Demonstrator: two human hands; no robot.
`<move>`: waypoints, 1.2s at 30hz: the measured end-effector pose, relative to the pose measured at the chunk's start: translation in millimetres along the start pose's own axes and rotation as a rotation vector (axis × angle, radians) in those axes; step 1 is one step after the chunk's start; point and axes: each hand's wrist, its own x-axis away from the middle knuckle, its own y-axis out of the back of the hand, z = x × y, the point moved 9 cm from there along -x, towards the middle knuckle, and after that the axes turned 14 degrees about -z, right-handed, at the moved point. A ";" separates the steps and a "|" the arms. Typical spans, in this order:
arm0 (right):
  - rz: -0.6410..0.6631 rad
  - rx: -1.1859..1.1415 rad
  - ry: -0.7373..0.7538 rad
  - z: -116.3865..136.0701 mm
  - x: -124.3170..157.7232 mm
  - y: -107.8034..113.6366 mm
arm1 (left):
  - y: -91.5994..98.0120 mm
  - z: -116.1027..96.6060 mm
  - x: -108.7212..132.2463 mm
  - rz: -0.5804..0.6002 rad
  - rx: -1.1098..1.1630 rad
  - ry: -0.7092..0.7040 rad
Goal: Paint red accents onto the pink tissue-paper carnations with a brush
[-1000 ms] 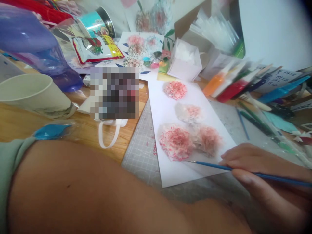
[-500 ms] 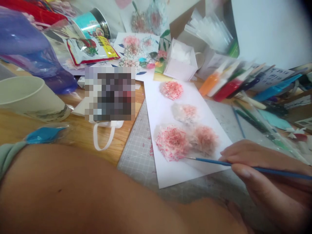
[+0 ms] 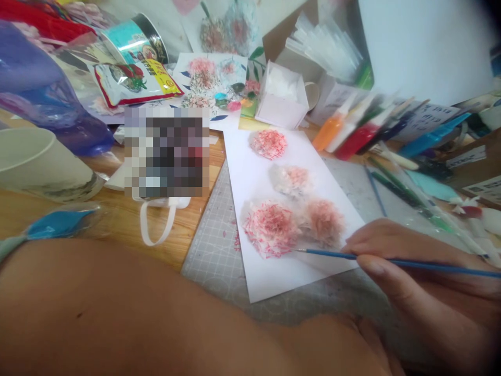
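My right hand pinches a thin blue paintbrush near the front of its handle. The brush tip is at the lower right edge of a white, ruffled flower with red edges; whether it touches is too fine to tell. A pinkish-brown flower, a pale flower and a red-edged flower share the white sheet. My left forearm stretches across the bottom, and my left hand is low near the sheet's front, its fingers mostly hidden.
Under the sheet lies a grey cutting mat. Squeeze bottles of paint stand behind at the right. A paper cup, a purple bottle, a food packet and a white box surround the work area.
The whole view has shifted slightly, so things appear a little further left. My right hand still grips the paintbrush, its tip staying by the same flower's edge.
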 end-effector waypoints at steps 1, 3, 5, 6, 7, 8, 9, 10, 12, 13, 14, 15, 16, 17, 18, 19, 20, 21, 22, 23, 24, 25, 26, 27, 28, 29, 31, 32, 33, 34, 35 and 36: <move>0.001 -0.002 0.017 2.1 -1.4 -1.2 | 0.9 0.5 0.4 0.002 0.001 0.004; -0.006 0.008 0.022 1.5 -2.2 -1.1 | 2.1 0.4 0.5 -0.001 0.015 -0.002; -0.013 0.034 -0.025 -5.6 -0.4 1.1 | 3.2 -1.7 -0.1 -0.009 0.042 -0.032; -0.019 0.045 -0.051 -9.2 0.9 2.9 | 4.0 -2.6 -0.4 -0.014 0.053 -0.049; -0.026 0.052 -0.066 -11.6 1.9 4.7 | 4.8 -3.1 -0.7 -0.016 0.063 -0.062; -0.031 0.056 -0.074 -12.6 2.4 5.9 | 5.7 -2.7 -1.0 -0.014 0.072 -0.065; -0.032 0.059 -0.073 -12.1 2.1 6.3 | 6.4 -1.8 -1.1 -0.005 0.085 -0.063; -0.029 0.056 -0.063 -10.2 1.0 5.9 | 6.7 -1.2 -1.3 0.011 0.104 -0.060; -0.018 0.036 -0.037 -4.2 -2.3 3.6 | 6.8 1.4 -1.9 0.054 0.149 -0.027; -0.010 0.024 -0.023 -1.4 -3.7 2.2 | 6.4 4.0 -2.3 0.077 0.166 0.008; -0.011 0.012 -0.013 0.8 -4.6 1.7 | 6.1 7.1 -2.9 0.097 0.173 0.050; -0.012 -0.001 -0.006 2.1 -4.7 1.6 | 6.3 10.2 -3.4 0.112 0.174 0.090; -0.012 -0.014 -0.003 2.3 -3.9 2.0 | 7.0 13.1 -3.9 0.120 0.164 0.123; -0.011 -0.027 -0.005 1.5 -2.2 2.7 | 8.8 14.0 -4.8 0.116 0.151 0.128; -0.004 -0.038 -0.010 0.1 0.1 3.2 | 11.6 13.5 -6.0 0.103 0.131 0.111; 0.006 -0.046 -0.016 -1.5 2.5 3.6 | 14.8 11.6 -7.3 0.081 0.110 0.073; 0.012 -0.047 -0.018 -2.7 4.7 4.3 | 18.2 8.7 -8.4 0.054 0.090 0.023; 0.016 -0.039 -0.019 -4.0 6.4 4.9 | 20.8 7.0 -9.1 0.030 0.066 -0.014; 0.012 -0.024 -0.021 -5.0 7.3 5.7 | 22.8 5.5 -9.5 0.006 0.049 -0.045; 0.001 -0.010 -0.025 -5.7 7.3 6.7 | 24.1 3.5 -9.7 -0.012 0.045 -0.076; -0.015 0.001 -0.031 -6.2 6.5 7.7 | 24.8 2.3 -9.8 -0.024 0.046 -0.097; -0.029 0.007 -0.039 -6.4 5.3 8.2 | 25.7 1.0 -9.8 -0.036 0.052 -0.116; -0.038 0.006 -0.045 -6.2 3.8 8.2 | 26.1 0.2 -9.4 -0.038 0.057 -0.129; -0.039 0.004 -0.047 -5.5 2.2 7.5 | 26.1 -0.7 -8.7 -0.029 0.066 -0.144; -0.039 0.002 -0.045 -4.6 0.8 6.9 | 26.1 -1.4 -7.6 -0.015 0.077 -0.158; -0.043 0.003 -0.046 -4.3 -0.5 7.0 | 25.4 -0.9 -6.3 0.008 0.079 -0.160; -0.057 0.014 -0.058 -5.7 -1.9 8.7 | 24.0 -1.0 -2.8 0.050 0.094 -0.177; -0.072 0.019 -0.069 -7.2 -2.1 10.6 | 22.9 -1.3 -0.8 0.068 0.102 -0.186; -0.093 0.025 -0.085 -9.3 -2.1 13.1 | 21.9 -1.7 0.9 0.078 0.109 -0.195; -0.109 0.032 -0.104 -11.8 -1.9 15.1 | 20.4 -2.2 2.7 0.088 0.115 -0.203; -0.123 0.036 -0.115 -13.4 -1.7 16.6 | 19.1 -3.0 4.3 0.094 0.122 -0.213; -0.137 0.037 -0.120 -14.3 -1.8 18.0 | 18.0 -3.4 5.4 0.096 0.124 -0.218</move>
